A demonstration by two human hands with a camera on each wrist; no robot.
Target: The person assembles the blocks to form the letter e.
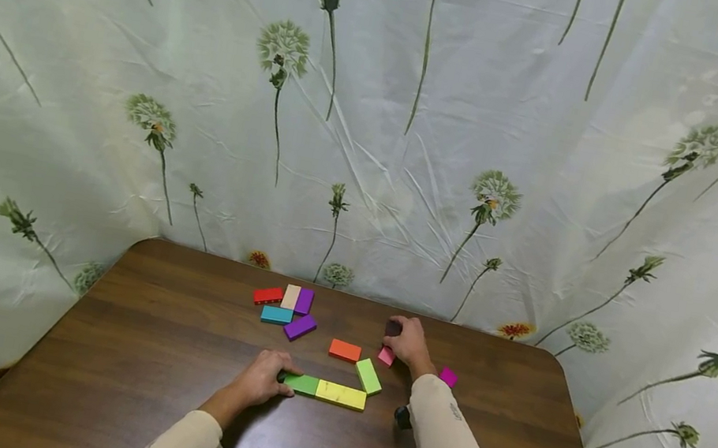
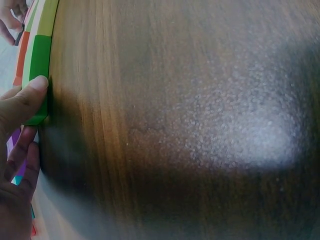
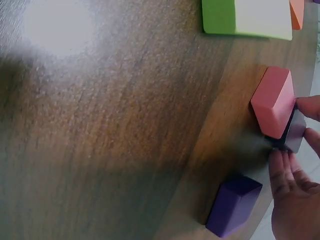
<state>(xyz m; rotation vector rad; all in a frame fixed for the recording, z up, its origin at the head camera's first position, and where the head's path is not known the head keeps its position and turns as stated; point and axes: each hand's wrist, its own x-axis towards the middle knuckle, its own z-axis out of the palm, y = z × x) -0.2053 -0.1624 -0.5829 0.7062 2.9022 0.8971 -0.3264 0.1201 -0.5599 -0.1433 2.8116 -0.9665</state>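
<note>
My left hand (image 1: 263, 379) pinches the left end of a green block (image 1: 302, 384), thumb on the near side. A longer yellow block (image 1: 341, 395) meets the green one end to end. In the left wrist view, the thumb lies on the green block (image 2: 39, 60) and the fingers curl past its end. Farther back on the right, my right hand (image 1: 410, 341) holds a dark block (image 1: 393, 328) between thumb and fingertips. Right beside it is a pink block (image 1: 386, 355); the right wrist view shows the dark block (image 3: 296, 134) partly hidden behind the pink one.
A lime block (image 1: 368, 376) lies slanted at the yellow block's right end, with an orange block (image 1: 345, 350) behind. Red (image 1: 269, 295), beige (image 1: 291, 297), teal (image 1: 276, 315) and purple (image 1: 300, 327) blocks cluster back left. A magenta block (image 1: 448, 377) lies right of the right forearm.
</note>
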